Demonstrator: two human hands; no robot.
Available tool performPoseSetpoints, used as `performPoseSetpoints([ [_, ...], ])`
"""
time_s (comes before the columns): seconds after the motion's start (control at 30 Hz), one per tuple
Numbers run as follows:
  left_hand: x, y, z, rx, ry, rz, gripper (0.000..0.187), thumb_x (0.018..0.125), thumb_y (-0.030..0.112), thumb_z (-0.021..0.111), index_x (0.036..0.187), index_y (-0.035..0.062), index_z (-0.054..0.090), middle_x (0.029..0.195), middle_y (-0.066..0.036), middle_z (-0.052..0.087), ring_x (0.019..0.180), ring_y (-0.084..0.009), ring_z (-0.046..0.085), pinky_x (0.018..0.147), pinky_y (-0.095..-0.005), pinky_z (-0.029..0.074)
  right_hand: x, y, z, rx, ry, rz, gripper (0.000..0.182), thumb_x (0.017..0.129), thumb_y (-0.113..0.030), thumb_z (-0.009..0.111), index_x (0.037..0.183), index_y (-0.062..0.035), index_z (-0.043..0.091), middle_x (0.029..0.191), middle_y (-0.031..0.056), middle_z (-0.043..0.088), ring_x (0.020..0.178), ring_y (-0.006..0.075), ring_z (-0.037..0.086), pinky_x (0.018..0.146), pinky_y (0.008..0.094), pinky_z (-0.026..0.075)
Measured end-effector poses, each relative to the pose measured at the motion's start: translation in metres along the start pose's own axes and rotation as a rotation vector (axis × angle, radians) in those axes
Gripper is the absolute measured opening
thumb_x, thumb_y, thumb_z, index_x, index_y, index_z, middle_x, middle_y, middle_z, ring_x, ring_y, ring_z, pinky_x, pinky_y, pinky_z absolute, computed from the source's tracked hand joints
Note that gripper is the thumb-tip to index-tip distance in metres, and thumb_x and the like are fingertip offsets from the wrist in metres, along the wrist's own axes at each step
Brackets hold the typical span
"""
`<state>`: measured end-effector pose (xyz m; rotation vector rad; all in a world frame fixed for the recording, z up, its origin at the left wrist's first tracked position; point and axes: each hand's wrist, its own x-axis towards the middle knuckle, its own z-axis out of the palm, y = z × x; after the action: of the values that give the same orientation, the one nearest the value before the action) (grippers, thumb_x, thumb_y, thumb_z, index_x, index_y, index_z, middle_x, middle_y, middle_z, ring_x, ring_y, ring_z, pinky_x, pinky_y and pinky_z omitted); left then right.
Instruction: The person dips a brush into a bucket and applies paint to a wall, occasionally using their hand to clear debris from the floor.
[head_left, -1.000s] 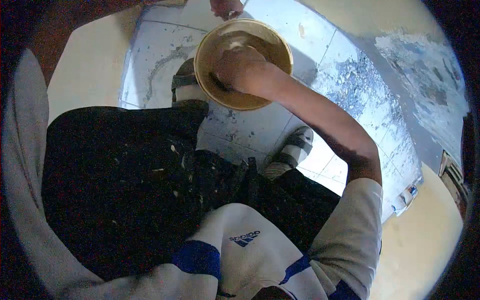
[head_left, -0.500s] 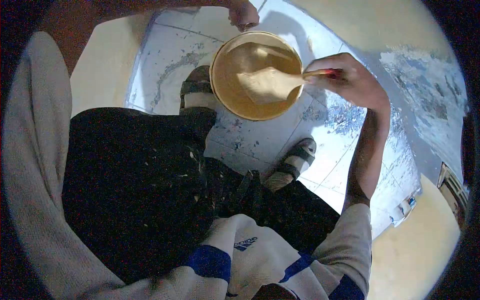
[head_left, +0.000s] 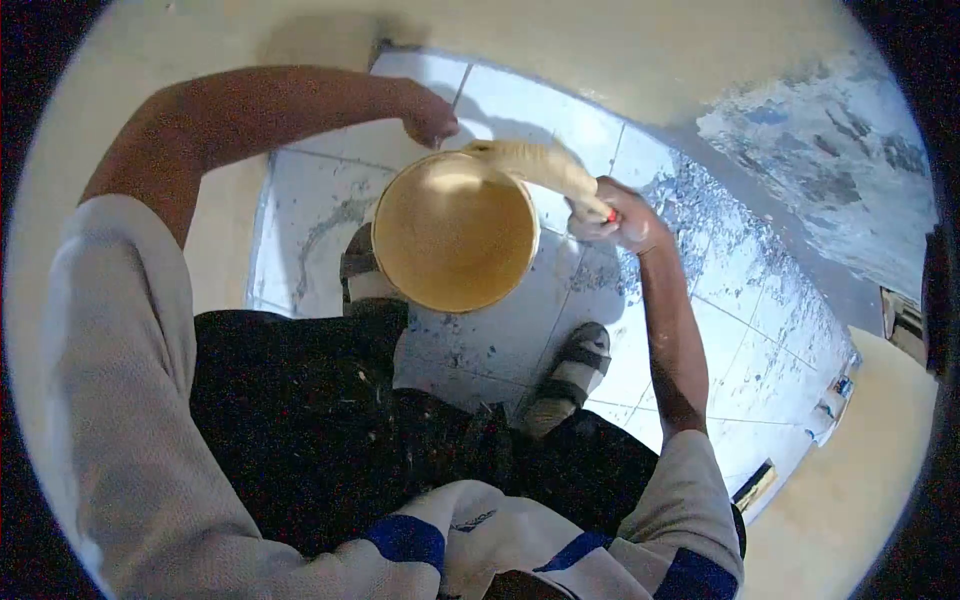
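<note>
A round bucket [head_left: 455, 235] coated inside with pale yellow-cream paint hangs in front of me, over the floor near my feet. My left hand [head_left: 431, 120] is closed at its far rim; the exact grip is partly hidden, but the bucket moves along with the hand. In my right hand [head_left: 622, 214] is a wide paintbrush [head_left: 545, 167], gripped by its red-ended handle. The brush's cream-covered bristles point left, over the far right rim of the bucket.
White floor tiles [head_left: 490, 350] carry flakes and stains, thickest along the wall base. At right the wall [head_left: 810, 140] has peeling, patchy paint. My sandalled foot [head_left: 580, 365] stands below the bucket. A long object with a dark edge [head_left: 753, 483] lies by the lower right wall.
The paintbrush has come up out of the bucket to its far right rim. Bucket and left hand have shifted left and nearer to me; the view has tilted too.
</note>
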<state>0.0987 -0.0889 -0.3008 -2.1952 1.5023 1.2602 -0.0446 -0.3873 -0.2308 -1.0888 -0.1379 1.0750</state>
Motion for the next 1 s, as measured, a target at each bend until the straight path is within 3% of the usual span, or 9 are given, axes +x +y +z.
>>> performPoseSetpoints([
  [0.2,0.023,-0.008,0.008,0.16,-0.005,0.104,0.03,0.084,0.024,0.063,0.099,-0.0015,0.059,0.097,-0.021,0.063,0.09,-0.0348,0.062,0.083,-0.0464,0.049,0.003,0.026,-0.007,0.37,-0.108,-0.188,0.041,0.1,-0.046,0.034,0.085,-0.0095,0.048,0.057,-0.0071,0.032,0.044,0.0048,0.03,0.041,0.0219,0.025],
  [0.27,0.024,0.0,0.0,0.118,-0.02,0.003,0.028,0.084,0.023,0.063,0.1,0.0002,0.06,0.097,-0.02,0.064,0.091,-0.0338,0.062,0.082,-0.0459,0.049,0.003,0.015,0.003,0.376,0.095,-0.149,0.062,0.094,-0.064,0.027,0.057,-0.0159,0.037,0.045,-0.0073,0.03,0.038,0.0073,0.023,0.04,0.023,0.022],
  [0.37,0.054,-0.033,0.027,0.12,-0.019,0.021,0.024,0.081,0.02,0.06,0.096,0.0017,0.058,0.096,-0.02,0.063,0.091,-0.034,0.062,0.081,-0.0464,0.049,0.005,0.019,-0.013,0.458,0.043,-0.198,0.069,0.093,-0.069,0.022,0.053,-0.0146,0.036,0.044,-0.0062,0.03,0.036,0.0075,0.025,0.037,0.0235,0.023],
  [0.47,0.035,0.003,-0.006,0.112,-0.069,-0.069,0.026,0.078,0.02,0.057,0.095,0.0017,0.056,0.095,-0.018,0.062,0.091,-0.0357,0.061,0.082,-0.0475,0.049,0.009,0.028,-0.018,0.136,0.453,-0.314,0.065,0.097,-0.061,0.029,0.06,-0.01,0.046,0.044,-0.0048,0.03,0.036,0.0087,0.029,0.038,0.0238,0.027],
  [0.57,0.051,-0.021,0.011,0.143,0.068,0.093,0.032,0.084,0.026,0.056,0.106,0.0034,0.057,0.102,-0.018,0.064,0.097,-0.0363,0.061,0.088,-0.0471,0.048,0.014,0.05,-0.024,0.07,0.824,-0.534,0.042,0.1,-0.044,0.04,0.098,-0.004,0.054,0.048,-0.0024,0.036,0.038,0.0092,0.032,0.04,0.0237,0.028],
  [0.67,0.035,-0.003,-0.001,0.08,0.037,0.016,0.036,0.087,0.032,0.055,0.11,0.004,0.059,0.102,-0.02,0.064,0.1,-0.0365,0.061,0.089,-0.0464,0.048,0.013,0.075,-0.047,0.007,1.056,-0.516,0.038,0.101,-0.041,0.041,0.1,-0.0046,0.052,0.051,-0.0022,0.039,0.04,0.0082,0.034,0.04,0.0241,0.029],
  [0.83,0.027,0.014,0.001,0.11,-0.03,-0.012,0.041,0.086,0.037,0.058,0.112,0.0062,0.058,0.098,-0.02,0.066,0.096,-0.0375,0.063,0.084,-0.0469,0.049,-0.009,0.094,-0.064,0.312,1.102,-0.543,0.034,0.098,-0.036,0.049,0.089,-0.0052,0.058,0.059,-0.0046,0.044,0.047,0.0063,0.04,0.042,0.023,0.03],
  [0.93,0.029,0.017,0.004,0.121,-0.048,0.033,0.04,0.085,0.037,0.059,0.111,0.006,0.058,0.098,-0.02,0.066,0.096,-0.0372,0.063,0.082,-0.047,0.049,-0.016,0.109,-0.074,0.106,1.219,-0.497,0.024,0.099,-0.028,0.048,0.095,-0.0063,0.056,0.06,-0.0034,0.046,0.047,0.0066,0.041,0.042,0.0239,0.036],
  [1.0,0.029,0.017,0.001,0.099,-0.021,0.013,0.037,0.086,0.034,0.059,0.109,0.006,0.058,0.097,-0.019,0.066,0.095,-0.0367,0.063,0.081,-0.0473,0.049,-0.011,0.112,-0.085,0.331,1.206,-0.507,0.025,0.098,-0.029,0.048,0.106,-0.006,0.054,0.071,-0.0017,0.048,0.056,0.0075,0.045,0.05,0.0229,0.04],
])
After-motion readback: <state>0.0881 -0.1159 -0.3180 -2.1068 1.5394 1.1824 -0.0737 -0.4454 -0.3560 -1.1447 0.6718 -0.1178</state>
